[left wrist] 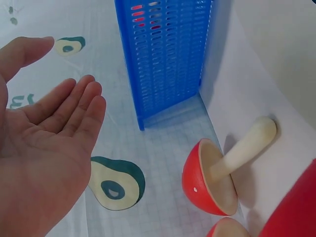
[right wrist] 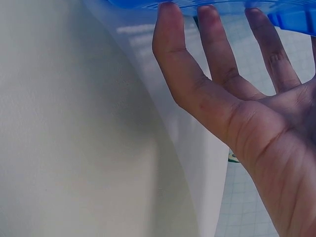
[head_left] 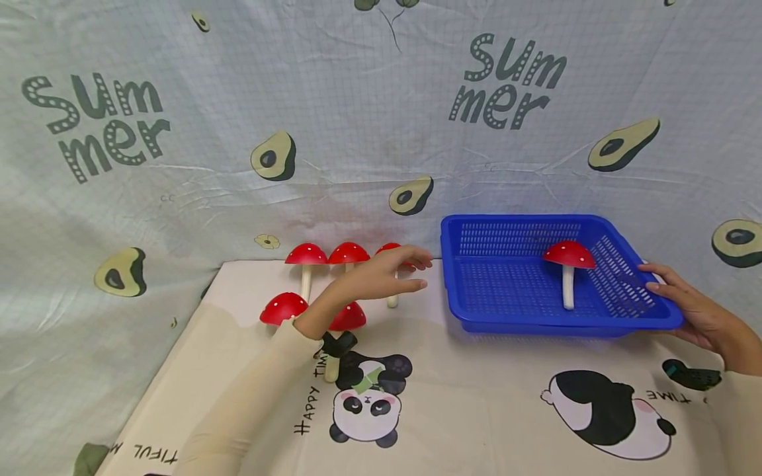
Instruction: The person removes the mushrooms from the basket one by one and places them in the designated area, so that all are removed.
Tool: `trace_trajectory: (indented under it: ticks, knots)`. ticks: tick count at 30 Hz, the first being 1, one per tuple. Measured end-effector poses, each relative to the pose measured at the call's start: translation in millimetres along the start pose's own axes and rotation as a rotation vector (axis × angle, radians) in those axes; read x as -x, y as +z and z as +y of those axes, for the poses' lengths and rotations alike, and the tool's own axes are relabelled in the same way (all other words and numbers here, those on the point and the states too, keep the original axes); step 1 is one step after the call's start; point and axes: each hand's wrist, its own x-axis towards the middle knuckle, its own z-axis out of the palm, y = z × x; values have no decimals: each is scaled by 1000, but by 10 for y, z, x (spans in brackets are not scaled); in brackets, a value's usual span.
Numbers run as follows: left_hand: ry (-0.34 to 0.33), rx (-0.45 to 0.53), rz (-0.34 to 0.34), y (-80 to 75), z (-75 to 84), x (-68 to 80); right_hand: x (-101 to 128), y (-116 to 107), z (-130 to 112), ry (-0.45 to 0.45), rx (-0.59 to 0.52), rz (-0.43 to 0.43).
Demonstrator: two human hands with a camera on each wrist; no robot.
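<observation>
My left hand [head_left: 385,272] hovers over a group of toy mushrooms, palm toward the basket, fingers extended and holding nothing. Among them are a mushroom [head_left: 306,254] at the back left, a mushroom [head_left: 283,309] in front of it and one partly hidden mushroom [head_left: 347,317] below my wrist. In the left wrist view a mushroom [left wrist: 200,180] lies near the hand [left wrist: 54,133]. The blue plastic basket [head_left: 482,324] stands to the right with one mushroom [head_left: 568,254] inside. My right hand [head_left: 702,311] grips its right rim; in the right wrist view fingertips [right wrist: 210,17] meet its edge.
A pale curtain [head_left: 357,132] printed with avocados and lettering hangs behind the table. The light tablecloth [head_left: 476,410] carries panda prints. The basket's back side stands close to the curtain.
</observation>
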Motion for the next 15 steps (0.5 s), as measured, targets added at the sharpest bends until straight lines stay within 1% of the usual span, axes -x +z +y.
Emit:
trace_trajectory:
  ticks: [6, 9, 15]
  knots:
    - [25, 34, -18, 12, 50, -124, -1, -5, 5, -1, -17, -6]
    - [30, 40, -27, 19, 90, -185, -2, -2, 7, -3, -10, 1]
    - [67, 45, -52, 43, 175, -337, -1, -3, 9, -8, -10, -3]
